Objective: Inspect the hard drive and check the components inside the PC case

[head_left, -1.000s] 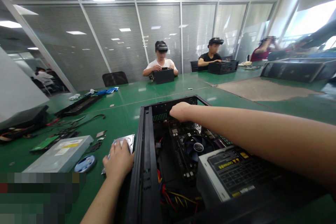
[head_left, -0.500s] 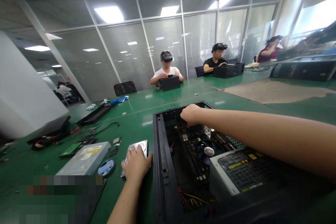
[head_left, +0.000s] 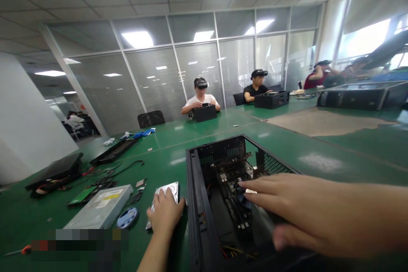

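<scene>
My left hand lies over a silver hard drive on the green table, fingers spread on its top and thumb out toward the computer case. The black open computer case stands just to the right. Inside it are a dark circuit board and a cooling fan, partly covered. Above the case's near right part is my right hand, fingers stretched out and thumb apart, holding nothing. It hides most of the power supply. Yellow wires show low in the case.
Left lie an optical drive, a blue round part, a green circuit board, cables and a screwdriver. Farther back are a black panel and blue gloves. Across the table, people sit at other cases.
My right hand has moved from the case's far end back toward me, and its fingers have gone from curled to stretched out. The left hand stays on the hard drive. The view has tilted up.
</scene>
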Tool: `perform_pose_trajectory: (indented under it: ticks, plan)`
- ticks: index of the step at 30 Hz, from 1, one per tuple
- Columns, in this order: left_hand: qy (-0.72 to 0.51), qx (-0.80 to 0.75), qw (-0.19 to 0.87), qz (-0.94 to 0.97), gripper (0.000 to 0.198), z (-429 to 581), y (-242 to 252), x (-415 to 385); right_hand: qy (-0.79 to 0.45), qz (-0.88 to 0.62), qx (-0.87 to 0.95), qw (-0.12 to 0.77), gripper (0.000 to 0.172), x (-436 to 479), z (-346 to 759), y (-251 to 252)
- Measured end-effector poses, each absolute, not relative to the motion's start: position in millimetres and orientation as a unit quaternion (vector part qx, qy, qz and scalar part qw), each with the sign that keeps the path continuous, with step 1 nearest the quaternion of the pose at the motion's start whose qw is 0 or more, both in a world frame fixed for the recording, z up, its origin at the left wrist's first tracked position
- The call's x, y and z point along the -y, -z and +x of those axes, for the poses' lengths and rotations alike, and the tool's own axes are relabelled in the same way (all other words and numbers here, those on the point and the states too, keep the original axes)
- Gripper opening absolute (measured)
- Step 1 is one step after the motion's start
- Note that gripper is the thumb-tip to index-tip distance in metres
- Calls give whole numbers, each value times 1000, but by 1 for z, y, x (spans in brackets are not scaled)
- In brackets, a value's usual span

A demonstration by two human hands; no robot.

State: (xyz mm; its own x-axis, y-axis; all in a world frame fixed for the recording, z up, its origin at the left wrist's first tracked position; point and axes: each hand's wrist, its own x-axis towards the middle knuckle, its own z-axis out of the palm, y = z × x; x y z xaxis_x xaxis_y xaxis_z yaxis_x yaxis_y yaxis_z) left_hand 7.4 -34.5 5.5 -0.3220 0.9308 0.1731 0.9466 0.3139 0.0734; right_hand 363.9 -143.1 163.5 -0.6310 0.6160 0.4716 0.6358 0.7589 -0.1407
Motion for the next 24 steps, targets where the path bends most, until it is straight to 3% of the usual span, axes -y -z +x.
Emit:
perform_pose_trajectory:
  ticks: [5, 10, 14, 24]
  plan:
    - [89, 806, 66, -581, 60, 7, 0, 34, 25, -334, 903, 269, 84, 180, 388, -129]
    - [91, 809, 65, -577, 61, 11, -2, 34, 42, -377, 894, 238, 106, 170, 395, -106]
    - [96, 812, 63, -573, 60, 13, -3, 33, 68, -399, 885, 228, 105, 144, 382, -110]
    - [95, 809, 76, -575, 64, 15, -1, 34, 113, -466, 871, 105, 88, -3, 330, -125]
